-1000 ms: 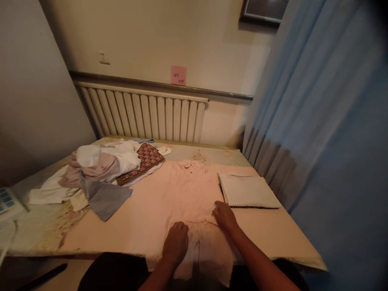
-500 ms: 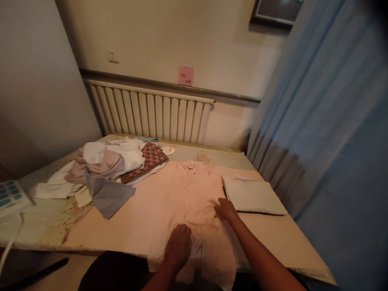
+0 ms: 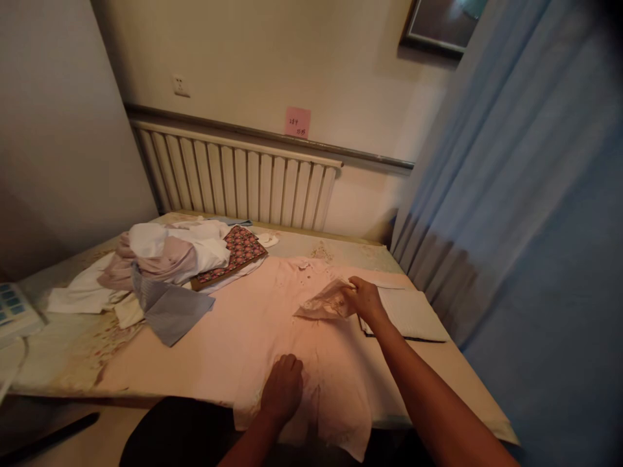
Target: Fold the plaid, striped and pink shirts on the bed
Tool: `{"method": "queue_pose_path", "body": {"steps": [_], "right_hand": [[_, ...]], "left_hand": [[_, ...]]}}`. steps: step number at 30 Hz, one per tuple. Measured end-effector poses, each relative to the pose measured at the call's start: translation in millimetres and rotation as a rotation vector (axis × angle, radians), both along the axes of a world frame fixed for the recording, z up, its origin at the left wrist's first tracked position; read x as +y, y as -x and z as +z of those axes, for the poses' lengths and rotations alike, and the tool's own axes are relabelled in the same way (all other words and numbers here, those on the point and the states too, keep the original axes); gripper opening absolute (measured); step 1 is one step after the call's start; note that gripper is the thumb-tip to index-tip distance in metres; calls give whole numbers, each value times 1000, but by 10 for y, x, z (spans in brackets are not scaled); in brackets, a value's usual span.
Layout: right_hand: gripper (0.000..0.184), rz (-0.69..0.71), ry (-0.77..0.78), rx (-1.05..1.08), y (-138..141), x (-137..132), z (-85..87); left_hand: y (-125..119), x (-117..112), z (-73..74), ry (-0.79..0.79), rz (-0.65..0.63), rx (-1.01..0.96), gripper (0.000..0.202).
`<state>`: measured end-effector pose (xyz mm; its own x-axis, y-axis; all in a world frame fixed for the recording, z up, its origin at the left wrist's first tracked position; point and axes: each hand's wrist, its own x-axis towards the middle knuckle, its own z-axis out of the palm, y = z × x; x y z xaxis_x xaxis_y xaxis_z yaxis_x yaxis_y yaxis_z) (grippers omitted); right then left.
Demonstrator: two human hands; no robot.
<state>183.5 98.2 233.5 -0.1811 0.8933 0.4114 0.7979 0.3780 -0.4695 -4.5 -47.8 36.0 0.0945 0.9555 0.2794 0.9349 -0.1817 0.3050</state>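
Note:
A pale pink shirt (image 3: 272,324) lies spread on the table (image 3: 73,363), its hem hanging over the near edge. My left hand (image 3: 283,389) rests on the shirt near that edge, fingers curled and pressing the cloth down. My right hand (image 3: 365,299) has pinched the shirt's right sleeve (image 3: 324,302) and lifts it up off the table, over toward the shirt's middle. A folded striped garment (image 3: 413,314) lies just right of that hand.
A heap of white, mauve and grey clothes (image 3: 160,266) with a floral-patterned piece (image 3: 233,253) fills the table's left back. A white device with blue keys (image 3: 12,311) sits at far left. A radiator (image 3: 238,181) stands behind; a blue curtain (image 3: 511,194) hangs at right.
My right hand closed on the shirt's right sleeve and raised it away from the table toward the collar side. My left hand stayed pressing the shirt near the hem.

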Motion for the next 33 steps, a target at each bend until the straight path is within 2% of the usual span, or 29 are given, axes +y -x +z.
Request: {"method": "queue_pose_path", "body": {"steps": [7, 14, 19, 27, 30, 33], "right_hand": [[15, 119, 108, 60, 0, -331, 17], [17, 200, 179, -26, -37, -731, -165], [16, 275, 211, -137, -138, -1012, -448], [19, 363, 384, -296, -260, -1415, -1204], [12, 438, 445, -300, -302, -1464, -1299], [7, 445, 425, -199, -321, -1373, -1278]], "left_hand": [[-6, 14, -4, -4, -2, 7, 19], [-5, 25, -18, 4, 8, 10, 18], [-14, 18, -36, -38, 28, 1, 19], [25, 49, -200, -158, 35, -72, 29], [33, 40, -172, -141, 17, -67, 43], [27, 25, -98, -88, 3, -52, 46]]}}
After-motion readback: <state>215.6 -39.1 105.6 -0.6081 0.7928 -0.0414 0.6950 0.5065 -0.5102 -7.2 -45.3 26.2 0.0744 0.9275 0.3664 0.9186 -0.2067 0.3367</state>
